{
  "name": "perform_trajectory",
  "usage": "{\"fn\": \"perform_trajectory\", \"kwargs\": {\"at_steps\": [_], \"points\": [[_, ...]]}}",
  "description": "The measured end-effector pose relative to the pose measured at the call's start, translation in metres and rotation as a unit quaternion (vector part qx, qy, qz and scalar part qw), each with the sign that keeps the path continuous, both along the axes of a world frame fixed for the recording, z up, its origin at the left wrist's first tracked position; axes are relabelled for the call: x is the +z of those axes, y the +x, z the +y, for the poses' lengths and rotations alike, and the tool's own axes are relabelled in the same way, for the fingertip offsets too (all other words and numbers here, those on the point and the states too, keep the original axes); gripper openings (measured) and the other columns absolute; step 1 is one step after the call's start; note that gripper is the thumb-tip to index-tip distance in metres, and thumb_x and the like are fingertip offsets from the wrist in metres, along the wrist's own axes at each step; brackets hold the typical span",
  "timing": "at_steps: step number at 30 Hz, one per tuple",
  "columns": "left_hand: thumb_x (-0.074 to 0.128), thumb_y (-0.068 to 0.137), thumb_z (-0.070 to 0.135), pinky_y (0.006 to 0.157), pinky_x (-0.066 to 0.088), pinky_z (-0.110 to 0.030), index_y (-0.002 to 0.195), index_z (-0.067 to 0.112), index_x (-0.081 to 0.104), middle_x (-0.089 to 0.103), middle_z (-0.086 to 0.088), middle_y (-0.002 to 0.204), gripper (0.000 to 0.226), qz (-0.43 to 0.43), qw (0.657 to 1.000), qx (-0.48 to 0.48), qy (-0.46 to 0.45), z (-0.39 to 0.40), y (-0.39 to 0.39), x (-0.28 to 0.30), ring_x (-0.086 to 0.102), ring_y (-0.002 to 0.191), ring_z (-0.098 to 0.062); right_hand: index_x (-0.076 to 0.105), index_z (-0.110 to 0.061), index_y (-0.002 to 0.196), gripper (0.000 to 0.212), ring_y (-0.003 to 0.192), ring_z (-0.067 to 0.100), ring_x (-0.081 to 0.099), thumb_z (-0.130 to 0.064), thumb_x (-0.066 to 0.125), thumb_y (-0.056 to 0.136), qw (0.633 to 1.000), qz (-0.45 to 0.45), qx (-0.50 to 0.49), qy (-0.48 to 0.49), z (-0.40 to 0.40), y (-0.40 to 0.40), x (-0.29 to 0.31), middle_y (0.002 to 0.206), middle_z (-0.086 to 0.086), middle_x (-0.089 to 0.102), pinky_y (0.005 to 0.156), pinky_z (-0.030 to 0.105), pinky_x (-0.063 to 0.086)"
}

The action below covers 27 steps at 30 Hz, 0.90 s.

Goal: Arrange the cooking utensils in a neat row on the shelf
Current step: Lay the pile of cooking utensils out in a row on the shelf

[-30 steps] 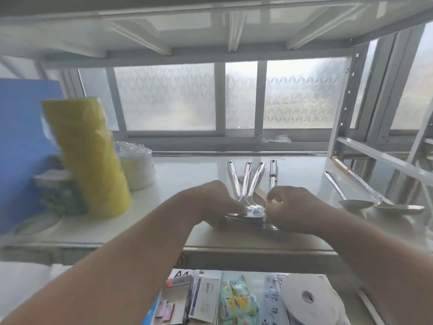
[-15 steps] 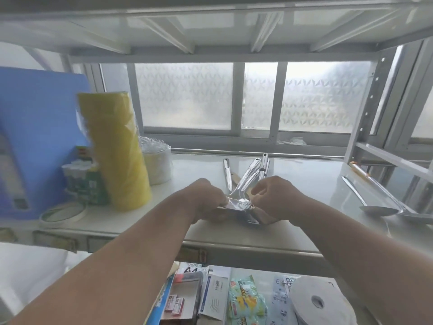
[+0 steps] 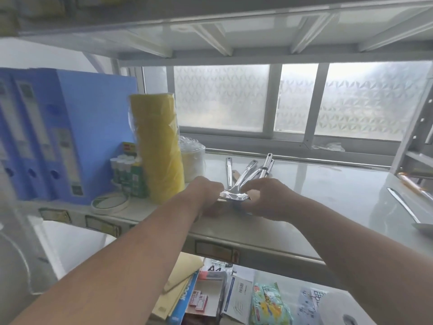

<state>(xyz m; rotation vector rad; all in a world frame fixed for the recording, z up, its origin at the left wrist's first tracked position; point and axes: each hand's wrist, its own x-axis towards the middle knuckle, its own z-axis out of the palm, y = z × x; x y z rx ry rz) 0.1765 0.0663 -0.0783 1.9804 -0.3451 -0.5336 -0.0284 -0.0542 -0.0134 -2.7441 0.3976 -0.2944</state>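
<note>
A bunch of steel utensils [image 3: 248, 175] lies on the white shelf [image 3: 328, 195], handles fanned toward the window, heads bunched near the front. My left hand [image 3: 206, 195] grips the heads from the left and my right hand [image 3: 267, 198] grips them from the right. One flat steel handle [image 3: 229, 171] and a wooden handle [image 3: 235, 175] lie on the left of the bunch. The utensil heads are mostly hidden under my fingers. Two more ladles [image 3: 407, 207] lie at the shelf's right end.
A tall yellow wrapped roll [image 3: 159, 146] stands just left of my hands, with a white roll [image 3: 192, 160] behind it, blue binders [image 3: 46, 132], glue bottles [image 3: 126, 170] and a tape ring [image 3: 110, 202]. The lower shelf holds papers and packets [image 3: 234, 296].
The handles have swung from near parallel into a fan that leans right. The view has shifted left, so the binders now show and the right-hand ladles sit at the frame edge.
</note>
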Motion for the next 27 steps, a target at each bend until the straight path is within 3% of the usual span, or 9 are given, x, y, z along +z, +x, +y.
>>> {"fn": "perform_trajectory", "kwargs": {"at_steps": [2,6,9,12,15,17,19,22,27], "points": [[0.068,0.058,0.038,0.087,0.061,-0.066,0.102,0.008,0.075,0.080,-0.022,0.096,0.053,0.004,1.000,0.001,-0.006,0.005,-0.022,0.014,0.078,0.096,-0.044,0.071,-0.047,0.110,0.034,0.089,0.006,0.056,-0.061,0.065,0.080,0.997,0.009,0.037,-0.071,0.002,0.003,-0.001,0.099,-0.015,0.068,0.098,0.031,0.041],[0.059,0.076,0.053,0.092,0.061,-0.061,0.109,0.009,0.070,0.076,-0.015,0.096,0.056,0.017,0.999,0.026,-0.027,0.012,-0.052,0.037,0.078,0.084,-0.038,0.074,-0.043,0.117,0.023,0.107,0.018,0.064,-0.046,0.063,0.097,0.995,-0.033,0.056,-0.078,0.001,0.013,-0.005,0.115,-0.009,0.073,0.094,0.033,0.050],[0.049,0.096,0.058,0.097,0.061,-0.049,0.112,0.007,0.066,0.069,-0.012,0.092,0.056,0.077,0.993,0.042,-0.081,0.015,-0.064,0.047,0.072,0.063,-0.028,0.078,-0.030,0.112,0.027,0.100,0.022,0.066,-0.036,0.053,0.102,0.988,-0.071,0.082,-0.109,-0.006,0.017,-0.003,0.097,-0.006,0.074,0.082,0.031,0.048],[0.048,0.108,0.046,0.098,0.062,-0.051,0.114,0.002,0.061,0.056,-0.012,0.092,0.046,0.112,0.984,0.061,-0.121,0.016,-0.070,0.048,0.063,0.061,-0.026,0.077,-0.027,0.098,0.041,0.081,0.021,0.066,-0.040,0.039,0.097,0.971,-0.178,0.097,-0.127,-0.011,0.016,-0.004,0.081,-0.005,0.072,0.072,0.032,0.048],[0.050,0.109,0.047,0.076,0.067,-0.045,0.124,0.000,0.057,0.052,-0.014,0.103,0.051,0.116,0.981,0.056,-0.146,0.013,-0.072,0.051,0.063,0.067,-0.027,0.079,-0.022,0.091,0.011,0.068,0.018,0.061,-0.018,0.069,0.096,0.944,-0.309,0.079,-0.089,-0.021,0.009,-0.006,0.077,-0.004,0.072,0.069,0.036,0.053],[0.049,0.108,0.054,0.056,0.063,-0.036,0.125,0.001,0.056,0.056,-0.019,0.112,0.056,0.126,0.975,0.053,-0.172,0.009,-0.070,0.053,0.067,0.071,-0.029,0.079,-0.016,0.094,0.006,0.069,0.019,0.066,-0.012,0.074,0.094,0.922,-0.370,0.065,-0.092,-0.028,-0.001,-0.002,0.081,-0.002,0.076,0.069,0.027,0.051],[0.055,0.108,0.043,0.065,0.065,-0.038,0.118,0.002,0.059,0.058,-0.018,0.111,0.043,0.120,0.976,0.049,-0.172,0.005,-0.070,0.051,0.069,0.069,-0.028,0.078,-0.012,0.097,0.006,0.070,0.018,0.066,-0.010,0.075,0.093,0.907,-0.405,0.052,-0.101,-0.036,-0.013,0.006,0.083,0.002,0.077,0.070,0.015,0.044],[0.061,0.097,0.005,0.101,0.060,-0.045,0.112,-0.003,0.067,0.069,-0.018,0.101,0.018,0.123,0.977,0.058,-0.162,-0.003,-0.068,0.044,0.076,0.059,-0.027,0.078,-0.011,0.098,0.009,0.071,0.006,0.061,-0.005,0.076,0.092,0.902,-0.416,0.039,-0.113,-0.057,-0.038,0.012,0.086,0.001,0.077,0.073,0.005,0.042],[0.048,0.090,-0.002,0.102,0.058,-0.051,0.110,-0.002,0.067,0.078,-0.012,0.067,0.027,0.080,0.976,0.095,-0.178,-0.017,-0.065,0.048,0.080,0.072,-0.031,0.079,-0.012,0.103,0.017,0.079,0.021,0.073,-0.003,0.078,0.090,0.906,-0.388,0.010,-0.169,-0.094,-0.088,0.009,0.093,-0.001,0.078,0.075,0.027,0.053]]}}
